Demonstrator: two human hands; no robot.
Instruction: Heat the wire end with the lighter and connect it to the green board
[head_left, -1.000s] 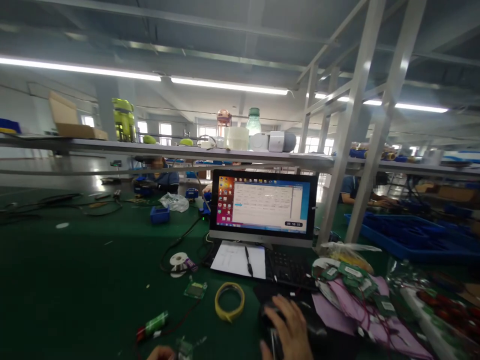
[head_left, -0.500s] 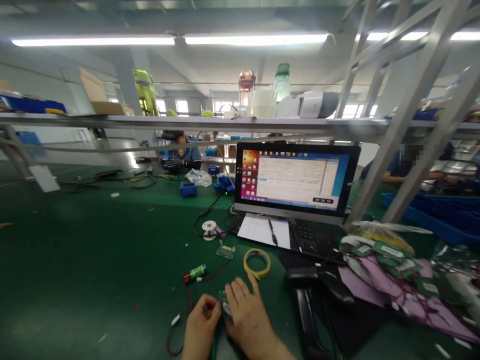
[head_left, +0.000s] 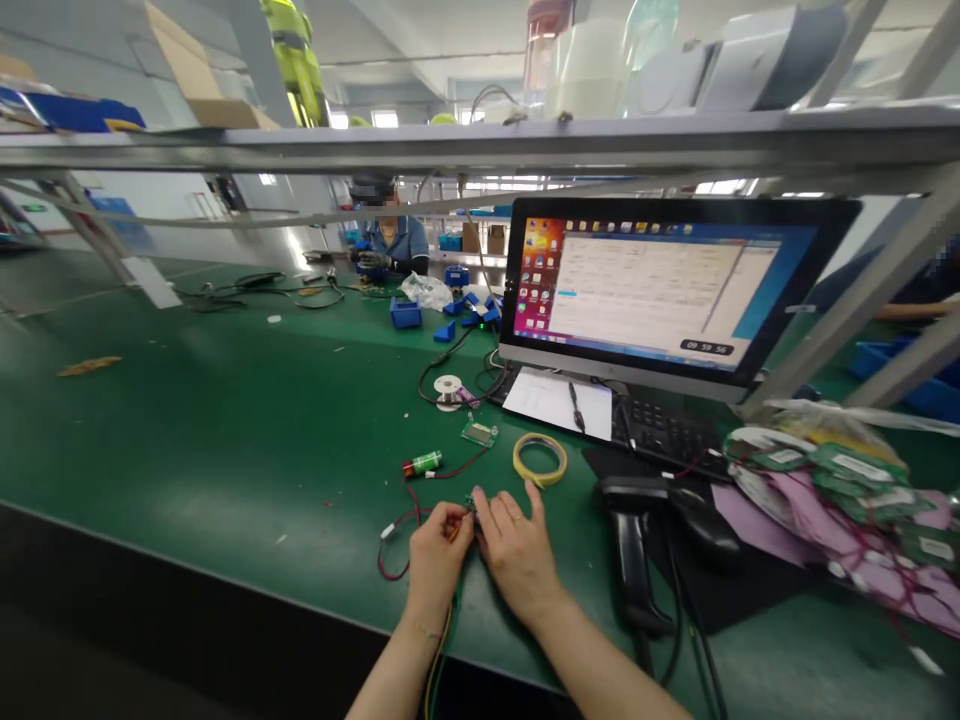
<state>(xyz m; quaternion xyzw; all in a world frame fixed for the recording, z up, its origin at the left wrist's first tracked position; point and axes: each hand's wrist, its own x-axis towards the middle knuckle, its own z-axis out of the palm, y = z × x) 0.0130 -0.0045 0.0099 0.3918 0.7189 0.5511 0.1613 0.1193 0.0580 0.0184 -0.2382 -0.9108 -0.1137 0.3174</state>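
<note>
Close to the near bench (head_left: 225, 440) edge, left hand (head_left: 437, 545) and right hand (head_left: 517, 550) pressed together over a small circuit board (head_left: 472, 503), fingers (head_left: 450, 518) pinched on it from both sides, seemingly to steady it flat on the green mat. Red wire (head_left: 397, 530) looping left to a green battery (head_left: 424, 463). Just beyond, yellow tape roll (head_left: 539, 459); right, black scanner (head_left: 634, 545) and keyboard (head_left: 664, 435). Wide open green surface to the left. Farther back, monitor (head_left: 660, 290) under an overhead shelf (head_left: 480, 145).
</note>
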